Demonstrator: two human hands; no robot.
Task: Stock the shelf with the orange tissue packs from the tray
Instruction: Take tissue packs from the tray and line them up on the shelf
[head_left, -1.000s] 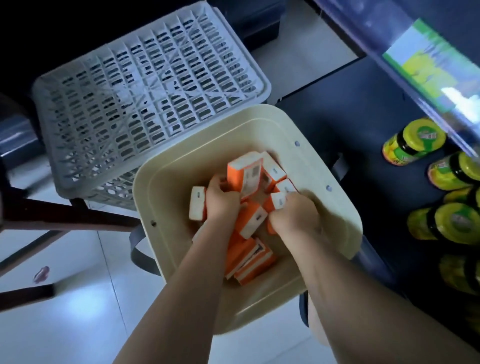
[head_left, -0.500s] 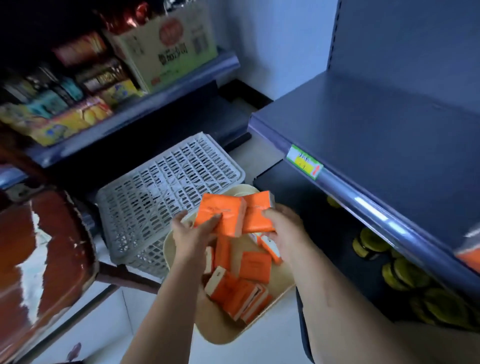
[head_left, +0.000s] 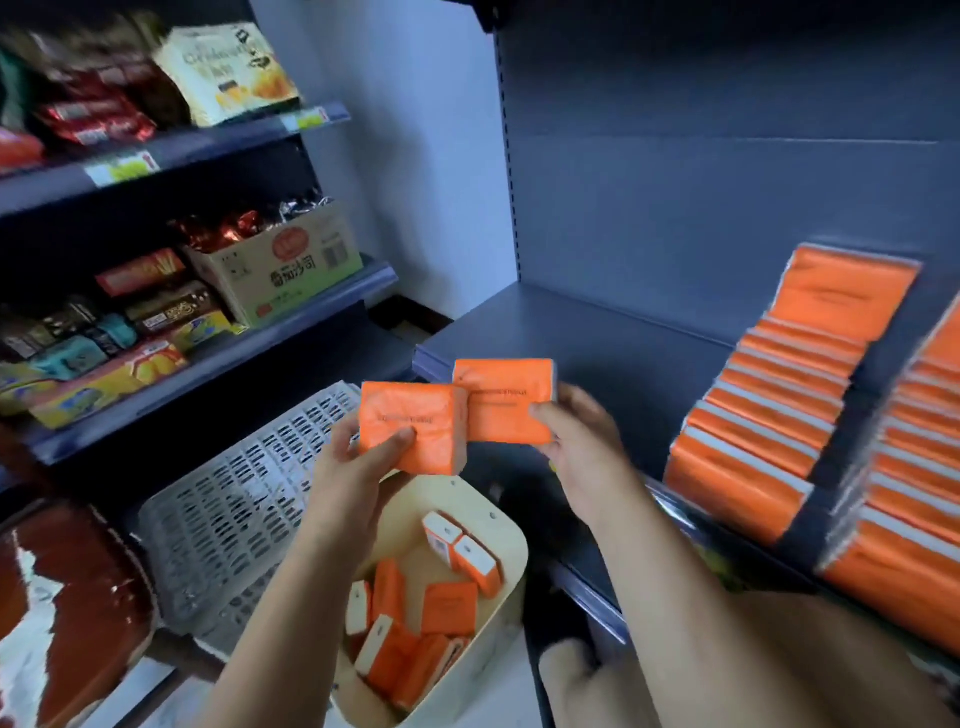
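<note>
My left hand grips one orange tissue pack, thumb across its front. Beside it, my right hand holds a second orange pack, raised slightly higher and touching the first. Both packs hang in front of the dark grey shelf, near its front edge. Below my hands stands the cream tray with several more orange packs lying loose inside. Rows of orange packs stand on the shelf at the right.
A grey slatted crate lies upside down left of the tray. Snack boxes and bags fill the left shelves. A reddish-brown glossy surface sits at the lower left. A dark divider splits the stocked rows.
Both hands have lifted out of the tray, each with a pack, up to shelf height. My view has swung upward, bringing the stocked rows into sight.
</note>
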